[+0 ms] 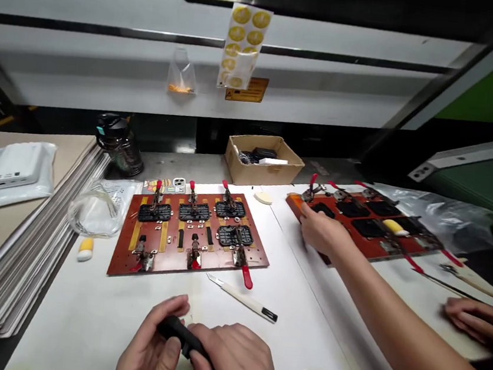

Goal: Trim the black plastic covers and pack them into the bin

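Observation:
Near the front edge of the table, my left hand [152, 343] curls around a small black plastic part [182, 335], thumb on its near side. My right hand [235, 359] is closed on the other end of the same part, which is tilted and partly hidden by my fingers; I cannot make out its exact kind. Just beyond my hands lies a white-handled craft knife [244, 300], blade pointing left. Behind it sits a reddish-brown fixture board [175, 262] with red-handled toggle clamps and several black ribbed plastic plates [230, 209] on it.
At the right, a co-worker's arm [367, 294] reaches to a second clamp board [368, 249]; their other hand [480, 318] rests nearby. A cardboard box [248, 173], a dark bottle [121, 147], a yellow-white sponge applicator [85, 248] and stacked sheets [33, 261] surround the board.

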A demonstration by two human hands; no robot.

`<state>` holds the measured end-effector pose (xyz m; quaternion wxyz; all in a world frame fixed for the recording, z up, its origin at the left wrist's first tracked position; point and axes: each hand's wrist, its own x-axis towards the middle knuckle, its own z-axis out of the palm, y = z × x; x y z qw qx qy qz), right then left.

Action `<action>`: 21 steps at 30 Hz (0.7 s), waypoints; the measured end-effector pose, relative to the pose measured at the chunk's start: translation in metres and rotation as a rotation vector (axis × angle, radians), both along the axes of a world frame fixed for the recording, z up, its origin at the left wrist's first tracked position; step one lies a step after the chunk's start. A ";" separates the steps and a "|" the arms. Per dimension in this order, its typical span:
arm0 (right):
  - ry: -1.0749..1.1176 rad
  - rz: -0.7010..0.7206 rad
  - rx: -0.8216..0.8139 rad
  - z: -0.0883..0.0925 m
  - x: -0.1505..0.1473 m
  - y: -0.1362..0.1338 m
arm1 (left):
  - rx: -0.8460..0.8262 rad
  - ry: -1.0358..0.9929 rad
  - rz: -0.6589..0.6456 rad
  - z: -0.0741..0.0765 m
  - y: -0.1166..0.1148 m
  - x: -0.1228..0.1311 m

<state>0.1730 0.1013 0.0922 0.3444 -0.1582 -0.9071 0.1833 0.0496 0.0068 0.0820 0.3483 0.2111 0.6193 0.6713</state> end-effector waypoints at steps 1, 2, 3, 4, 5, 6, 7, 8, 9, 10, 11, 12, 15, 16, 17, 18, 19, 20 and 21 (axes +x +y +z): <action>-0.007 0.018 0.033 0.001 -0.002 0.000 | 0.016 0.048 0.036 -0.001 -0.004 -0.002; -0.014 0.036 0.061 0.002 -0.004 0.000 | 0.028 0.109 0.066 -0.003 -0.008 -0.004; -0.019 0.050 0.083 0.004 -0.004 0.000 | 0.031 0.177 0.088 -0.005 -0.012 -0.005; -0.022 0.058 0.099 0.005 -0.004 0.000 | 0.025 0.247 0.103 -0.007 -0.016 -0.005; -0.022 0.064 0.107 0.006 -0.003 0.000 | 0.008 0.315 0.111 -0.009 -0.019 -0.005; -0.021 0.068 0.112 0.008 -0.003 0.000 | -0.018 0.380 0.114 -0.010 -0.022 -0.005; -0.018 0.070 0.122 0.009 -0.003 0.000 | -0.048 0.440 0.114 -0.010 -0.024 -0.005; -0.017 0.071 0.131 0.010 -0.002 0.000 | -0.079 0.493 0.110 -0.009 -0.026 -0.005; -0.020 0.074 0.142 0.011 -0.002 -0.001 | -0.103 0.539 0.104 -0.008 -0.027 -0.005; -0.025 0.080 0.151 0.012 -0.001 -0.001 | -0.119 0.580 0.098 -0.006 -0.028 -0.005; -0.031 0.086 0.158 0.013 -0.001 -0.002 | -0.126 0.616 0.093 -0.004 -0.028 -0.006; -0.036 0.093 0.163 0.014 0.000 -0.002 | -0.125 0.645 0.087 -0.002 -0.029 -0.006; -0.041 0.110 0.173 0.017 0.001 -0.003 | -0.108 0.698 0.058 0.001 -0.031 -0.009; -0.043 0.115 0.174 0.018 0.002 -0.002 | -0.105 0.708 0.046 0.001 -0.032 -0.010; -0.045 0.121 0.176 0.019 0.002 -0.002 | -0.104 0.714 0.037 0.001 -0.033 -0.011; -0.048 0.126 0.174 0.020 0.002 -0.002 | -0.105 0.717 0.029 0.001 -0.034 -0.012; -0.049 0.132 0.168 0.020 0.003 -0.002 | -0.109 0.714 0.024 0.002 -0.035 -0.013; -0.046 0.138 0.149 0.019 0.003 -0.002 | -0.115 0.700 0.020 0.002 -0.036 -0.013; -0.039 0.144 0.106 0.018 0.003 -0.003 | -0.123 0.672 0.016 0.003 -0.037 -0.013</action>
